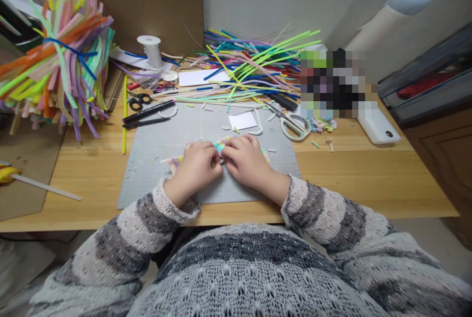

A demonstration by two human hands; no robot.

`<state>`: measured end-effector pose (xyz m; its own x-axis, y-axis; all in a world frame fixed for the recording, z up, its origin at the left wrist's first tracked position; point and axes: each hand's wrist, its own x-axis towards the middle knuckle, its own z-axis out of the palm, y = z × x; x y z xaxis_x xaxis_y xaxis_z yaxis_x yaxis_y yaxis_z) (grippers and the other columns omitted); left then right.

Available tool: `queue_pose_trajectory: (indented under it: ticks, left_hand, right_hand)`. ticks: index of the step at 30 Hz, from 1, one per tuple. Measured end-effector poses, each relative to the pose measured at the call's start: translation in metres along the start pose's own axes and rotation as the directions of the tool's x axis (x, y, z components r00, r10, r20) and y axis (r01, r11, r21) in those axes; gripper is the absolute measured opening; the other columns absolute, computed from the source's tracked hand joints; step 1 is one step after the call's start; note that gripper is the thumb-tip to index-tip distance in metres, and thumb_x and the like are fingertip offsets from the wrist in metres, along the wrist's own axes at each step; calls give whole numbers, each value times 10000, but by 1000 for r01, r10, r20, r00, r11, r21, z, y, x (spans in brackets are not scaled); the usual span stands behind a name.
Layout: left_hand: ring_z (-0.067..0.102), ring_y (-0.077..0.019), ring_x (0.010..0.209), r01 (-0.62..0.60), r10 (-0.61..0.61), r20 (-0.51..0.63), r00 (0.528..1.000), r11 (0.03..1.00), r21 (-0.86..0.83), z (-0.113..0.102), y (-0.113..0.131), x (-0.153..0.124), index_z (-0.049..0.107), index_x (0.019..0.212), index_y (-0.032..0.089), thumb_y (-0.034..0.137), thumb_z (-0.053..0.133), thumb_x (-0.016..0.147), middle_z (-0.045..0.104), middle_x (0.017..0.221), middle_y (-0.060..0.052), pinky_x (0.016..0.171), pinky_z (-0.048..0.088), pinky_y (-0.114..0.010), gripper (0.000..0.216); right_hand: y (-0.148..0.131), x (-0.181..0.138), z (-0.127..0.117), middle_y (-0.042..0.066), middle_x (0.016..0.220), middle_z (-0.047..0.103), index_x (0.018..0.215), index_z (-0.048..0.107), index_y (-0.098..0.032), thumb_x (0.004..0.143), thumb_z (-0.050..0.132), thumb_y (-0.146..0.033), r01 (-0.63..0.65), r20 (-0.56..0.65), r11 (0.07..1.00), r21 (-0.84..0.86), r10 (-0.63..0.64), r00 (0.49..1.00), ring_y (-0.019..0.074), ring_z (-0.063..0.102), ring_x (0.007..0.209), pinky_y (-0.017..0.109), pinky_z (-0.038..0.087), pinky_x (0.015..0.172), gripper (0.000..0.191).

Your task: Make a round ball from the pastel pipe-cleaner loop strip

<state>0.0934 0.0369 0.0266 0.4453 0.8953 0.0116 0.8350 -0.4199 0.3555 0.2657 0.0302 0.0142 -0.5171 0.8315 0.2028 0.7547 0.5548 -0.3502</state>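
My left hand [197, 167] and my right hand [248, 158] are close together above the grey cutting mat [147, 169]. Both are closed, fingers curled, on a pastel multicoloured pipe-cleaner piece [218, 145]. Bits of it show between the hands and beyond each hand, in yellow, blue, pink and purple; the rest is hidden under my palms and fingers. What the fingertips pinch is hard to see. Just beyond my right hand lies a small white card [242, 121] with a bent white pipe cleaner [258, 123] by it. White-handled scissors [295, 125] lie open at the mat's upper right.
Loose pipe cleaners [258, 71] pile along the wall. A large tied bundle of pipe cleaners [62, 61] stands at left. Black markers [149, 113], small black scissors [138, 100] and a spool [150, 52] are at back left. Cut scraps [323, 124] and a white device [378, 123] lie right.
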Motion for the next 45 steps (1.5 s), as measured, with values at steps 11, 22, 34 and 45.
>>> queue_pose_trajectory:
  ticks: [11, 22, 34, 45]
  left_hand:
    - [552, -239, 904, -17, 17, 9, 1000, 1000, -23, 0, 2, -1, 610, 732, 182, 227, 534, 846, 646, 859, -56, 831, 366, -401, 144]
    - [550, -220, 877, -108, 112, 90, 990, 993, -47, -11, -5, -8, 618, 711, 188, 162, 543, 809, 641, 823, -32, 804, 331, -379, 126]
    - [557, -235, 916, -26, 28, 75, 997, 999, -33, -11, -7, -5, 605, 757, 189, 198, 521, 843, 635, 858, -38, 828, 334, -398, 120]
    - [549, -227, 887, -57, 58, 67, 996, 998, -18, -8, -9, -4, 621, 758, 197, 180, 526, 835, 628, 842, -33, 807, 328, -386, 124]
  right_hand:
    - [4, 0, 1, 54, 1055, 652, 915, 676, -227, 888, 564, -169, 25, -25, 998, 62, -24, 999, 236, 506, 1062, 418, 261, 963, 129]
    - [14, 1, -7, 40, 1089, 647, 940, 695, -261, 915, 574, -238, 42, 21, 999, 19, -43, 999, 227, 513, 1053, 476, 208, 1028, 126]
    - [43, -9, -51, 98, 1367, 556, 1341, 524, -256, 981, 455, -285, 34, 69, 970, 242, -52, 996, 241, 474, 1300, 475, 343, 1095, 368]
    - [34, -60, -14, 93, 1575, 346, 1535, 278, -251, 974, 387, -182, -59, 182, 982, -178, 92, 979, 265, 340, 1454, 597, 273, 1160, 576]
